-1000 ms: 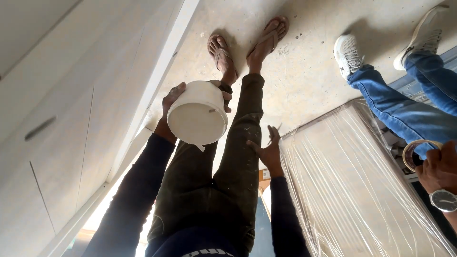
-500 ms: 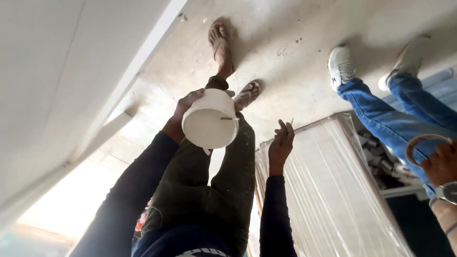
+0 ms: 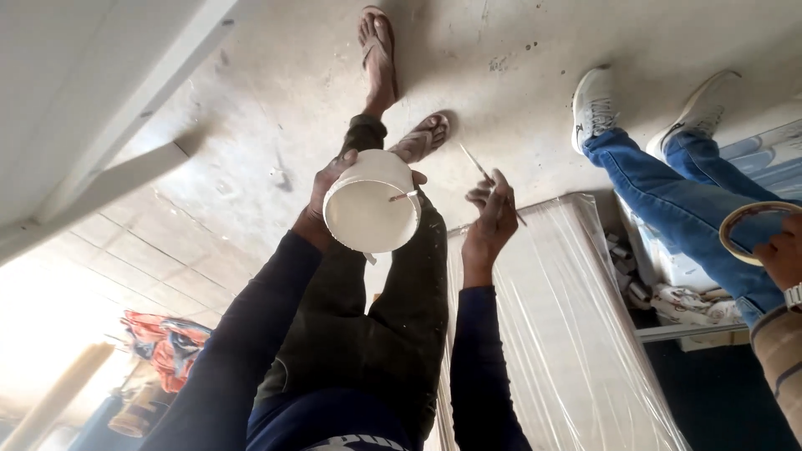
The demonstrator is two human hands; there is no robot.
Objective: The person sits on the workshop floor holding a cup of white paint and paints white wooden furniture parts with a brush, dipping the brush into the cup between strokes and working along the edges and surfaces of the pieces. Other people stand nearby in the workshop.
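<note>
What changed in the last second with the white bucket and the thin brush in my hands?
The right hand has risen from beside the leg and now pinches a thin brush, which did not show a second ago. The feet stepped apart, one sandal ahead of the other. The left hand kept its grip on the white bucket, and the other person in jeans stayed beside the plastic-wrapped panel.

White round bucket (image 3: pixel 371 205) held tilted; thin stick (image 3: pixel 489 178) slanting beside it.
</note>
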